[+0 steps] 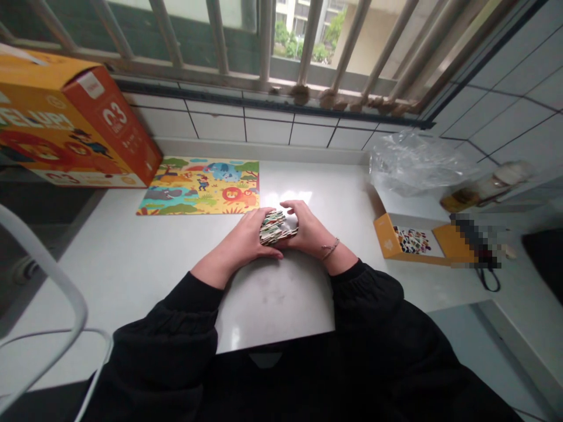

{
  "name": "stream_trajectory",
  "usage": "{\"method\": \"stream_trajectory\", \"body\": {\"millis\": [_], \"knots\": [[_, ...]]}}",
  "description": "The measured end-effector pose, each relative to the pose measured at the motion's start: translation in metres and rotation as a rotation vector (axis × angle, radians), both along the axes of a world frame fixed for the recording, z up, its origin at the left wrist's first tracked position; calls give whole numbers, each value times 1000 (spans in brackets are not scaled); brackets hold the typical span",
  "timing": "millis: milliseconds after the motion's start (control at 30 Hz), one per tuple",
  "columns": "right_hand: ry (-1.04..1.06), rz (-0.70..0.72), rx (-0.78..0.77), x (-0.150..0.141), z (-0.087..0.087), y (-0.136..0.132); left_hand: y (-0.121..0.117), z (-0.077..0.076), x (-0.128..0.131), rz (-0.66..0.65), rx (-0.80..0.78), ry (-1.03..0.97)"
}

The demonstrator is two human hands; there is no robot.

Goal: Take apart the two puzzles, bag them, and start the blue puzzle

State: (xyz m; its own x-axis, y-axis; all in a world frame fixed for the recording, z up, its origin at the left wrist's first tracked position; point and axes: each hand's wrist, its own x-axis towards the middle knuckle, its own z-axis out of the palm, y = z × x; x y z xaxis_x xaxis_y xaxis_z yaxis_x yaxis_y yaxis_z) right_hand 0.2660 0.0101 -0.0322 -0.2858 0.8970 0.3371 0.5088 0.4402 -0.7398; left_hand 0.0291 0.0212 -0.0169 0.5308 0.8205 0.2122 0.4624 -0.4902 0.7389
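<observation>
Both hands are closed around a thick, uneven stack of puzzle pieces (pixel 273 227), whose pale cardboard edges and bits of green and red show between them. My left hand (pixel 251 237) grips the stack from the left, its thumb on the near side. On the other side, my right hand (pixel 308 227) curves around the pieces, with its fingertips raised a little at the far side. A colourful picture sheet (pixel 202 186) with lions, elephants and a hippo lies flat just beyond my left hand.
An orange and red box (pixel 109 126) stands at the back left. To the right, an open orange tray (pixel 389 243) holds many small pieces, with clear plastic wrap (pixel 417 158) behind it. A bottle (pixel 488 184) is by the wall. White cables (pixel 65 287) cross the left side.
</observation>
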Motion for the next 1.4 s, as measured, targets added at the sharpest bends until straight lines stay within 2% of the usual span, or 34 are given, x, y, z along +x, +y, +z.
{"method": "stream_trajectory", "body": {"millis": [167, 400, 533, 800, 867, 933, 1000, 1067, 1133, 1267, 1400], "knots": [[35, 154, 26, -13, -5, 5, 1, -6, 11, 74, -124, -177], [16, 110, 90, -27, 4, 2, -2, -19, 46, 361, -238, -488], [-53, 121, 41, -22, 13, -1, 2, -23, 56, 349, -326, -654], [-127, 84, 26, -14, 11, -13, -1, -17, 59, 230, -430, -647], [-120, 41, 46, -7, 9, -18, 3, -15, 65, 276, -415, -644], [-120, -30, 59, 4, 8, -26, 9, -12, 77, 384, -340, -592], [-122, -108, 66, 19, 8, -38, 17, -5, 95, 450, -234, -507], [-125, -180, 66, 37, 8, -56, 24, 7, 120, 410, -138, -427], [-124, -250, 56, 55, 9, -78, 30, 21, 151, 299, -58, -361], [-83, -399, 15, 83, 5, -121, 35, 47, 229, -16, 104, -229], [-46, -493, 25, 93, -3, -140, 38, 59, 305, -213, 271, 14]]}}
